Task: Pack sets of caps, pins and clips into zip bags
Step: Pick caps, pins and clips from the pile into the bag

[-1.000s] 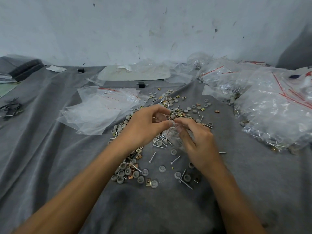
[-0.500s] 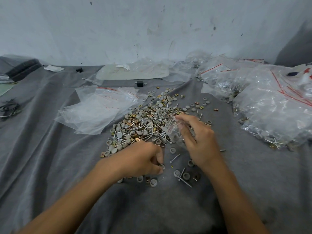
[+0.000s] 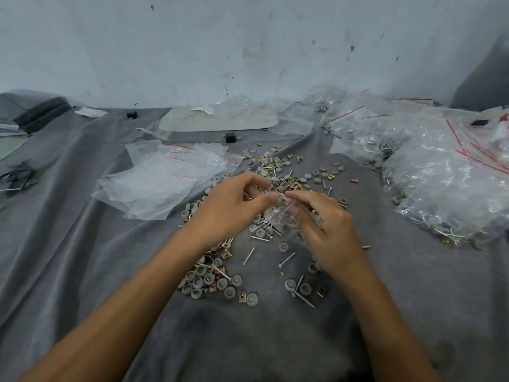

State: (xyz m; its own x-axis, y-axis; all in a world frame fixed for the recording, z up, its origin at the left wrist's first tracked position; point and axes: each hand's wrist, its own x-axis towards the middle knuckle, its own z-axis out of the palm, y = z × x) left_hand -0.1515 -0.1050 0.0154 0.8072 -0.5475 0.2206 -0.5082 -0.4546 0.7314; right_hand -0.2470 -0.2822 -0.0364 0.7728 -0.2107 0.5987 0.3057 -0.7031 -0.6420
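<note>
- The right grip [image 3: 327, 232] is clenched round a small clear zip bag [image 3: 282, 216], held just above the middle of the frame. The left grip [image 3: 234, 205] is curled up tight at the bag's mouth with the thumb touching it, but whether a part is pinched in there can't be told tbh.
- Biggest risk, probably: the mouth looks barely held open, so anything dropped in could get bounced off the rim and lost back onto the surface [image 3: 82, 271]. The set would then come up short.
- That thin film could also get poked through if a pin is shoved in point first.
- Miscounting seems easy too, since caps [image 3: 198, 279], pins [image 3: 249, 256] and clips [image 3: 227, 245] are all mixed together right under both grips.
- The surface is covered in rumpled grey cloth. Empty bags [image 3: 165, 177] are stacked left of centre, and filled bags [image 3: 440, 183] are heaped at the right edge.
- A scuffed whitish wall [image 3: 248, 37] is seen behind.
</note>
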